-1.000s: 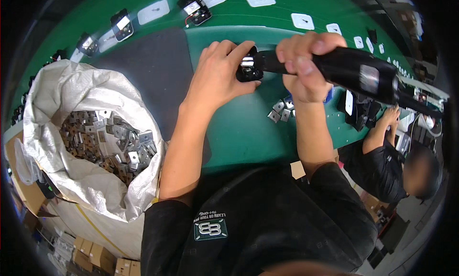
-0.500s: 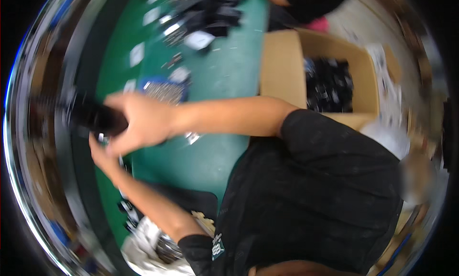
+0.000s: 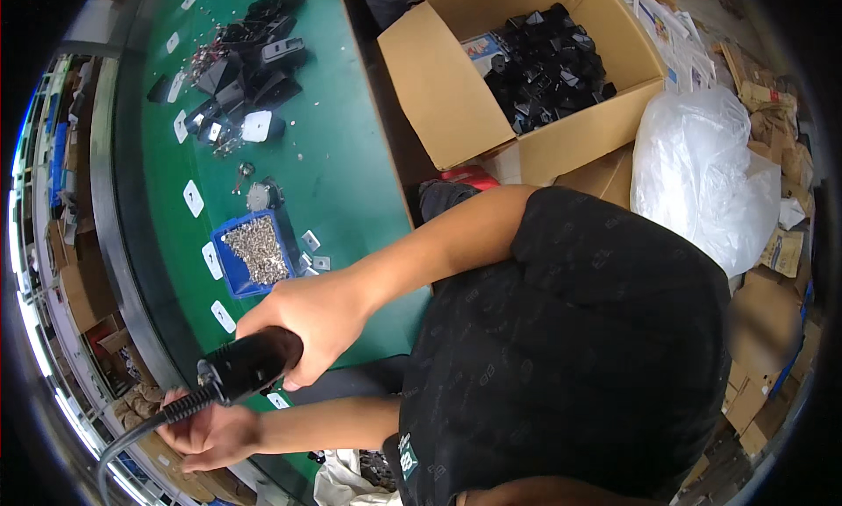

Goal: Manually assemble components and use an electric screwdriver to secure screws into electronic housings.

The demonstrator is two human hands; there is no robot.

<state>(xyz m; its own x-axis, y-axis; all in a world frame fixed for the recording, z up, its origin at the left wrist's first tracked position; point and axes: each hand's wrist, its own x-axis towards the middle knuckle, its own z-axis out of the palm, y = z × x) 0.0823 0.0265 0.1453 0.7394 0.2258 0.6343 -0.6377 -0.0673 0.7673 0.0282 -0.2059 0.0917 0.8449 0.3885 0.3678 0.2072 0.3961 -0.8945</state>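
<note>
My right hand [image 3: 311,317] is wrapped round a black corded electric screwdriver [image 3: 254,364]; its bit is hidden. A ribbed sleeve and grey cable [image 3: 132,436] run from its end toward the lower left. Behind the sleeve, my left hand [image 3: 210,431] has its fingers apart and slightly curled, a little blurred, with nothing visible in it. Beyond my right hand, a blue tray [image 3: 230,274] holds many small metal screws. Small metal plates [image 3: 316,252] lie beside it, and a round silvery part [image 3: 261,196] lies just past it.
Black plastic parts [image 3: 254,76] are heaped farther up the green table [image 3: 338,146]. White cards [image 3: 193,199] line its left side. An open cardboard box [image 3: 447,94] of black parts stands right of the table, near a clear plastic bag [image 3: 702,173]. Shelving [image 3: 74,287] borders the left.
The view has turned and is sharper. My right hand, still holding the screwdriver, appears lower and farther right. My left hand also appears lower, its fingers showing past the screwdriver's sleeve.
</note>
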